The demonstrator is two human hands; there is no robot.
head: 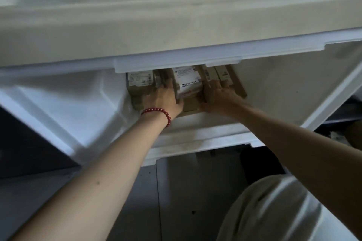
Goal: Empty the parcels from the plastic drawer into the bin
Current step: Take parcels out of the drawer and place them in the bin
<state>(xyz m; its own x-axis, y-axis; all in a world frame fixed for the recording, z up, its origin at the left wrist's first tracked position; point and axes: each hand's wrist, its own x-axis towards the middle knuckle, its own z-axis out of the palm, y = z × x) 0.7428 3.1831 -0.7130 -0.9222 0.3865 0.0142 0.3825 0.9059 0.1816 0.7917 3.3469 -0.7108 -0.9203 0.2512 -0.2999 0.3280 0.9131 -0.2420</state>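
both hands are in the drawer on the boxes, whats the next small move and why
Probably close both hands on the group and draw it toward the open front. The left hand and right hand already flank the white-labelled parcel, with more cardboard parcels packed beside it at the back of the plastic drawer under the frame's lip. The bin isn't in view, so lifting out comes after.
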